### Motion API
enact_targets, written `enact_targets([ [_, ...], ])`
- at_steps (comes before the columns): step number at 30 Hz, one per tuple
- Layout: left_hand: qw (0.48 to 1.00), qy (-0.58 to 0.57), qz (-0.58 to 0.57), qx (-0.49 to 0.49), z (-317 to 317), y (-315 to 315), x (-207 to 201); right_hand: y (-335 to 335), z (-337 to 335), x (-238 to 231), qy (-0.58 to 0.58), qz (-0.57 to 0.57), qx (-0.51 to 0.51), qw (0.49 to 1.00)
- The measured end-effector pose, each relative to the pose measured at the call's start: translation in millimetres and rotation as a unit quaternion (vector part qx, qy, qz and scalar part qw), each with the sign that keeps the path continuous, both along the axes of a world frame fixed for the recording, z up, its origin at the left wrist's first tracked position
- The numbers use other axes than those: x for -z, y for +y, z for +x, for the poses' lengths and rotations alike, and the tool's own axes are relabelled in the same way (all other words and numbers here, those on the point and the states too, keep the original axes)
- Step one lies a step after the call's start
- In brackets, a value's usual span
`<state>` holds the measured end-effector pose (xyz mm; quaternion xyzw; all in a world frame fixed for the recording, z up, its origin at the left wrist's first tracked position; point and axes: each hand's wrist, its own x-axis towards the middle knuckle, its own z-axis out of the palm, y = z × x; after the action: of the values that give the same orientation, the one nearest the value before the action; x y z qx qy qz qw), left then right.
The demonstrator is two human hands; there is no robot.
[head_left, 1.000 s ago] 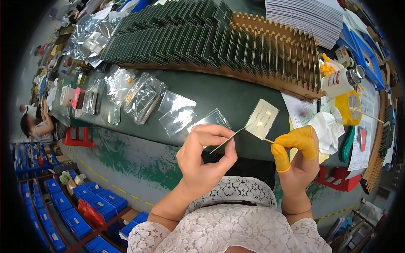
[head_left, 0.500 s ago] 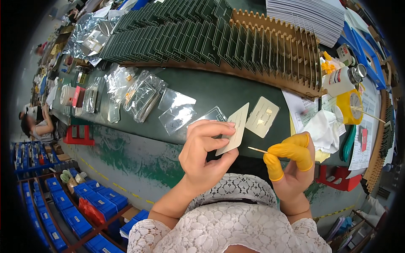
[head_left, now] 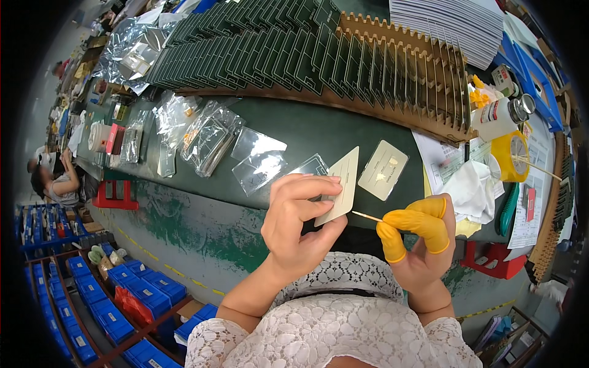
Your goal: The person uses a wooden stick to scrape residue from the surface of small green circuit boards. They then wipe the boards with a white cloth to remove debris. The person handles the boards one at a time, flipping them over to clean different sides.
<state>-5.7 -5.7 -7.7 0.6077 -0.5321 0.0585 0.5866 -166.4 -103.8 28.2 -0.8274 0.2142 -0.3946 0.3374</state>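
Observation:
My left hand (head_left: 300,224) grips a thin cream-coloured card (head_left: 345,184) by its edges, tilted up off the table. In my right hand (head_left: 420,236), which wears yellow finger cots on several fingers, a thin wooden stick (head_left: 368,216) is pinched between thumb and fingertips. The stick's tip points left and lies at or very near the card's lower right edge; whether it touches I cannot tell. A second cream card (head_left: 383,170) with a small printed mark lies flat on the green table (head_left: 319,132), just beyond my hands.
Across the back stands a slotted brown rack (head_left: 423,116) full of upright dark green panels (head_left: 245,64). Clear plastic sleeves (head_left: 261,161) lie at left. To the right are a bottle (head_left: 500,118), a yellow tape roll (head_left: 510,156), a white cloth (head_left: 471,191) and a green-handled tool (head_left: 508,210).
My right hand has shifted slightly left, bringing the stick's tip up to the card. My left hand and its card have barely moved.

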Motion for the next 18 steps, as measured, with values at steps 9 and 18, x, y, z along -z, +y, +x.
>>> enact_targets([
  [9, 1.0, -0.016, 0.004, -0.002, 0.3, 0.2, -1.4, -1.1, 1.5, -0.7, 0.006, -0.019, 0.003, 1.0],
  [18, 1.0, -0.024, 0.005, -0.01, -0.1, 0.8, -0.6, -0.3, 0.3, -0.4, 0.012, -0.027, -0.001, 1.0],
])
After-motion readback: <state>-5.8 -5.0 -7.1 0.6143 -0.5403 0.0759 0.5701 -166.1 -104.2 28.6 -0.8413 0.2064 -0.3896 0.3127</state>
